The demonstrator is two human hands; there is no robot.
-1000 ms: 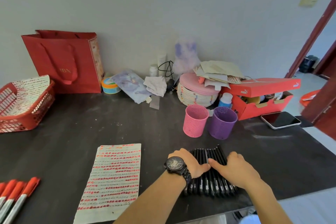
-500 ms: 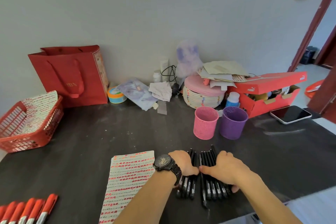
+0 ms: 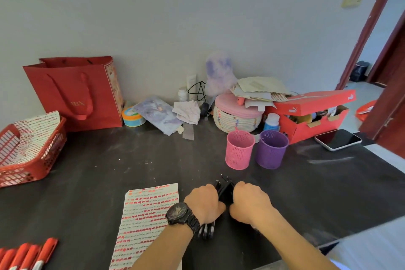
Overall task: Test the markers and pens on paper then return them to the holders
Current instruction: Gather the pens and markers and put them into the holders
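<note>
Black pens point(image 3: 224, 189) are lying gathered into one tight bundle on the counter point(image 3: 109, 171), a little toward 5 o'clock from the middle of my view, and both hands are pressing in on them. The left hand point(image 3: 202, 203) is sitting knuckles up, its forearm running in from 7 o'clock with a dark watch point(image 3: 178, 213) on the wrist, and its fingers are curling over the bundle's 9 o'clock flank. The right hand point(image 3: 249, 200) is mirroring it, forearm running in from 5 o'clock and fingers curling over the 3 o'clock flank.

Both grips are clamping on the pens from opposite sides, with the thumbs almost meeting over the near part of the bundle. The far ends of the pens are poking out past the knuckles at 12 o'clock, and the near ends are showing under the left wrist at 6 o'clock. I cannot tell whether the bundle is lifting off the counter or resting on it.

From the grips, the pink holder point(image 3: 239, 150) is standing upright near 12 o'clock and the purple holder point(image 3: 271, 149) just beside it at 1 o'clock, both well apart from the pens. The test paper point(image 3: 146, 215), striped with red marks, is lying flat at 9 o'clock of the left hand, just beside the wrist. Red markers point(image 3: 26, 254) are lying side by side far off at 8 o'clock, at the frame's corner.
</note>
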